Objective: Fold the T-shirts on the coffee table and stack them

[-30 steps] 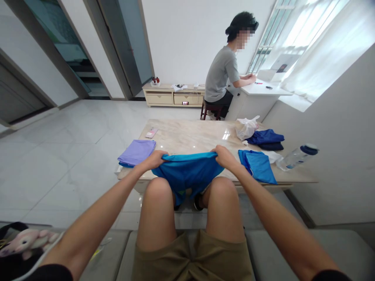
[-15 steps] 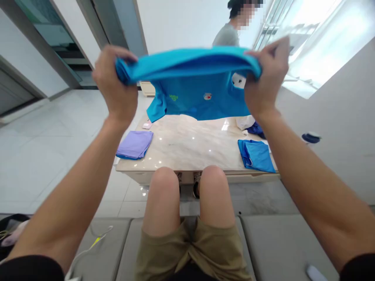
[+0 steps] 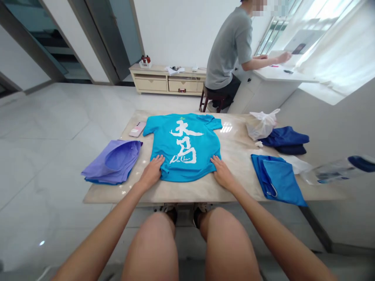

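Note:
A bright blue T-shirt (image 3: 161,136) lies spread on the marble-topped table (image 3: 234,156), its white lettering facing up and its hem toward me. At the shirt's lower left side rests my left hand (image 3: 152,171), fingers stretched over the cloth, which is bunched a little there. My right hand (image 3: 222,172) touches the lower right side with its fingers laid out flat. Both hands are open. Left of the shirt is a folded purple garment (image 3: 114,160) with blue cloth beneath it. A folded blue garment (image 3: 278,179) lies to the right.
A pink phone (image 3: 137,129) lies at the table's left. Toward the right are a white plastic bag (image 3: 260,124), dark blue cloth (image 3: 284,140) and a clear bottle (image 3: 334,171). Beyond the table, a person (image 3: 230,50) sits on a stool by a white desk (image 3: 263,84).
The blue T-shirt has come down from the air onto the table, lettering up. Both hands have lowered and let go of its edge. The person behind shows more fully.

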